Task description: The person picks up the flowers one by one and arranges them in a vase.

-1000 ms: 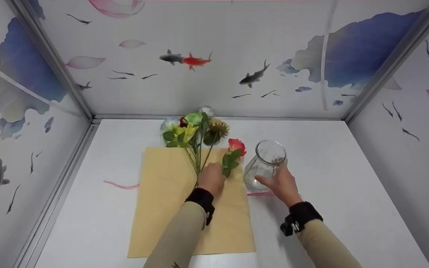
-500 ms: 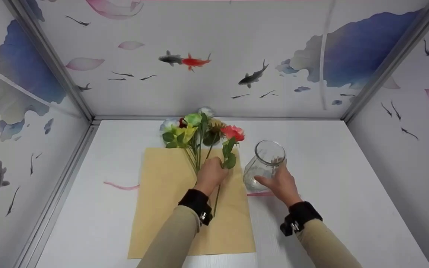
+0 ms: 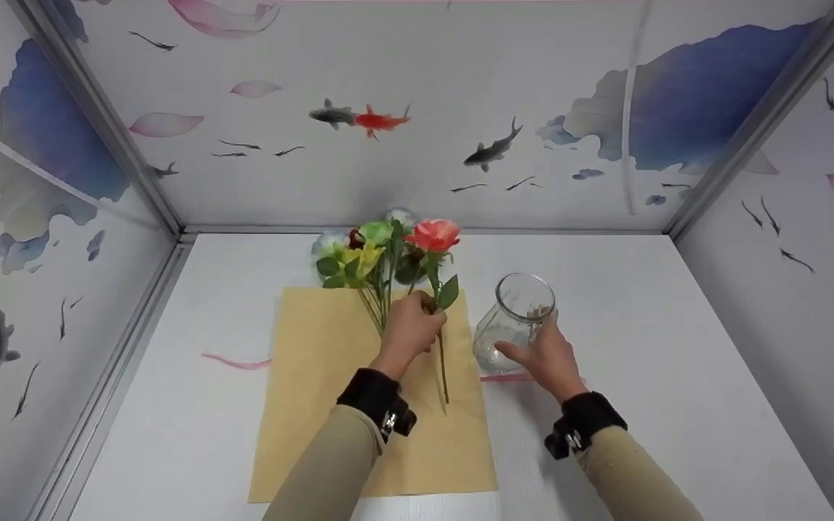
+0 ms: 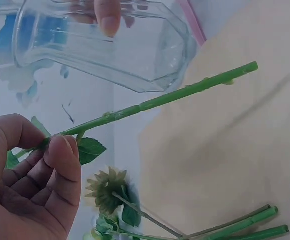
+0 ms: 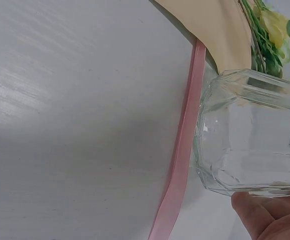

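Between thumb and fingers, my left hand (image 3: 410, 329) pinches the green stem of a coral-pink rose (image 3: 434, 235), raised above the brown paper. In the left wrist view the bare lower end of the stem (image 4: 174, 95) points away from the hand, with leaves close to the fingers. My right hand (image 3: 553, 358) holds a clear glass vase (image 3: 491, 340) by its side, thumb and fingers on opposite sides. The vase stands on the table, its mouth upward and nothing inside. Several other flowers (image 3: 366, 257), yellow, green and pale blue among them, lie with their stems across the paper.
A sheet of brown wrapping paper (image 3: 337, 449) lies on the white table (image 3: 649, 347). Beneath it runs a pink ribbon (image 5: 182, 155), showing at both sides and passing by the vase's base. Printed panels wall the table at the back and sides.
My left hand has lifted the rose from beside the vase, moving its bloom up and left and its stem off the paper. The right hand and vase have kept still.
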Tool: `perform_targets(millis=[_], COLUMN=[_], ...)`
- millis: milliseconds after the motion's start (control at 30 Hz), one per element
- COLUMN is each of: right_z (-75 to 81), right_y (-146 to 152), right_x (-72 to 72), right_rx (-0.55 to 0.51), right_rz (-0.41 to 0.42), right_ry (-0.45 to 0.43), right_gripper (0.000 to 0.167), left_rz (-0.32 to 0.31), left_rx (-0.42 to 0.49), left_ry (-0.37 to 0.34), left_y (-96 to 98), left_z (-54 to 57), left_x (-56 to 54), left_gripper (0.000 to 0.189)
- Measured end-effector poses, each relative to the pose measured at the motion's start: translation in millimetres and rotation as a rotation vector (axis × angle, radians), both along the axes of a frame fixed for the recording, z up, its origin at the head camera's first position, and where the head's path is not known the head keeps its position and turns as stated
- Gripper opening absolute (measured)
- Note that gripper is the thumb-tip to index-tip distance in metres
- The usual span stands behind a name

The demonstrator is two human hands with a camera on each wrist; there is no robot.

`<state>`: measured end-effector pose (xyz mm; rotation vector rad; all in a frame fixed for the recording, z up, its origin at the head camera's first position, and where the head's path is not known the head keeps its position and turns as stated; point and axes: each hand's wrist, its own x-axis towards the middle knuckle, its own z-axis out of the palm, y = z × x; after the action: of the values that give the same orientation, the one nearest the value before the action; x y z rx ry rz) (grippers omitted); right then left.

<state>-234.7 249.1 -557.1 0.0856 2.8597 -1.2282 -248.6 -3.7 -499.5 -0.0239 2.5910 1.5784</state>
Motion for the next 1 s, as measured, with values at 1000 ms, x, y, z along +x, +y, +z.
perform_targets(millis=[1000], right_z=[-1.9], right_y=[0], right_x=[2.3], right_rx=[0.007], right_rz=[0.013], right_ry=[0.057], right_gripper=[0.114], left_rz=[-0.001], left_rx=[0.415], left_ry=[0.255], left_y=[-2.2], left_z=[69.7], left_x=[4.1], left_gripper=[0.027])
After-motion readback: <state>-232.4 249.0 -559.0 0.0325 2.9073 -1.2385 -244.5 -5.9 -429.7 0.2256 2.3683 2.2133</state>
